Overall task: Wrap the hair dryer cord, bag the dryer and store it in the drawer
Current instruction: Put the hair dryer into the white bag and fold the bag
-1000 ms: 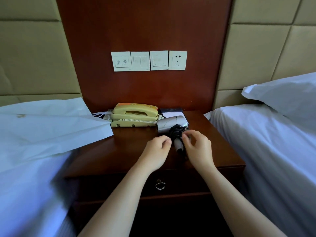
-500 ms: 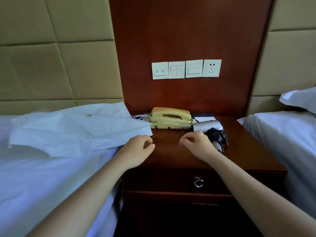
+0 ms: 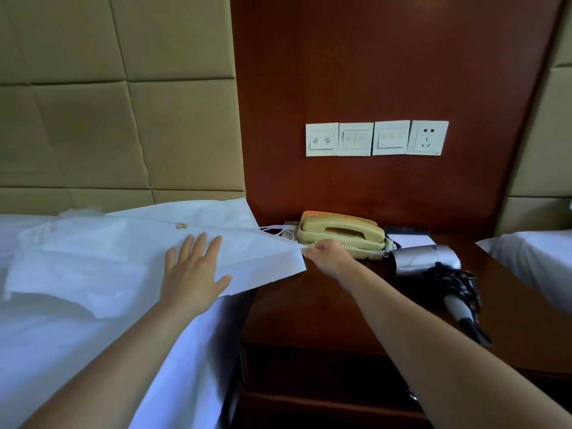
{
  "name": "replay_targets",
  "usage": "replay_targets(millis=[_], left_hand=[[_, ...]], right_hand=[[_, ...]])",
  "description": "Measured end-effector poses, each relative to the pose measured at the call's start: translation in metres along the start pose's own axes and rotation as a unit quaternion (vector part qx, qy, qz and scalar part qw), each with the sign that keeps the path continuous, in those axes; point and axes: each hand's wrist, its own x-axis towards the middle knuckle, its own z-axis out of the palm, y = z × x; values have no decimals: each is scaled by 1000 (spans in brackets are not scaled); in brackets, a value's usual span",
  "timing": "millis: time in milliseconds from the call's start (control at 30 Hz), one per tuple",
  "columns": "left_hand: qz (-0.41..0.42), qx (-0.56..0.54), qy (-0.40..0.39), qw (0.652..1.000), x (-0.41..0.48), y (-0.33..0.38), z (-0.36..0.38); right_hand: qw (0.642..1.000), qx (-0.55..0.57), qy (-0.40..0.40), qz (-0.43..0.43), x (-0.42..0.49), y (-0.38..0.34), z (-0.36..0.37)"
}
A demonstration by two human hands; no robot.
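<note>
Wooden nightstand [image 3: 309, 314] with hair dryer [image 3: 424, 260], cord [image 3: 448, 283] wound round its handle. Left hand [image 3: 192, 274] flat, fingers spread, on white bag [image 3: 123, 243]; right hand [image 3: 328, 253] pinching its corner.

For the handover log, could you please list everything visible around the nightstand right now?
nightstand: one, dark wood, centre
beds: two, white, one left, one right
white bag: one, on the left bed, corner over the nightstand
hair dryer: one, silver, nightstand's right side
cord: one, black, wound round the dryer's handle
telephone: one, cream, back of nightstand
paper pad: one, white, behind the dryer
wall plates: four, white, wood panel
drawer: one, dark wood, shut
left hand: flat on the bag
right hand: pinching the bag's edge
</note>
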Motion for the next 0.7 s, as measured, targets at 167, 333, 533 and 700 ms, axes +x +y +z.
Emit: replay_targets(millis=[167,333,533,700], left_hand=[[-6,26,-16,1000,1,-18,20],[9,37,-15,999,0,-23,22],[4,29,-19,999,-8,-29,27],[-9,1,9,1000,-17,-37,29]], right_hand=[[984,134,-57,102,23,4,20],[962,232,-61,128,38,-1,37],[967,212,-64,127,44,-14,38],[974,226,-28,8,38,-9,39]])
